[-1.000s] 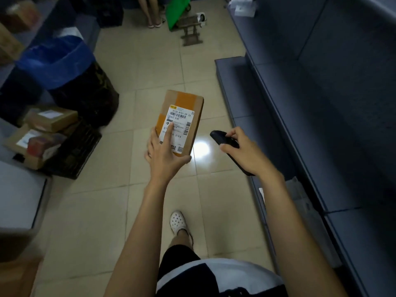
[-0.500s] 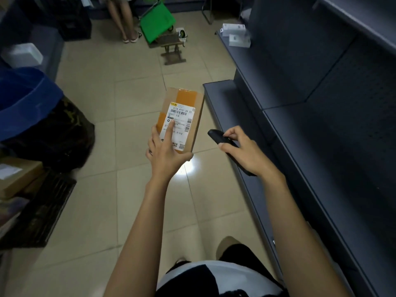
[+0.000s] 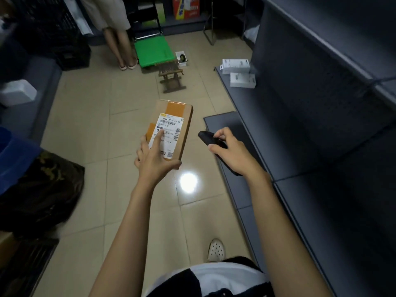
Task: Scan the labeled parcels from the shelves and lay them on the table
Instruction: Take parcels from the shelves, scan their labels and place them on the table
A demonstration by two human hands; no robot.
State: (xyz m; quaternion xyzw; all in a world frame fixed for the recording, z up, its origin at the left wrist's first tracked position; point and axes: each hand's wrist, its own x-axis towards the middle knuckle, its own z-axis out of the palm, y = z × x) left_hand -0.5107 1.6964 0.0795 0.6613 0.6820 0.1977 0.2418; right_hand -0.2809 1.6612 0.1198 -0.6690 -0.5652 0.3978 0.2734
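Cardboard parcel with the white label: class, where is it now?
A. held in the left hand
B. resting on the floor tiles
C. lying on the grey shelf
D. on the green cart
A: the left hand grips the cardboard parcel, forefinger on its label; the right hand holds the scanner.

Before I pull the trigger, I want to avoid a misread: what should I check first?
1. Parcel gripped by left hand: ok.
2. Label faces up toward the camera: ok.
3. Top barcode uncovered: ok; the index finger lies lower on the label.
4. Scanner held in right hand: ok.
5. Scanner aimed at the label: cannot tell; no beam shows on it.
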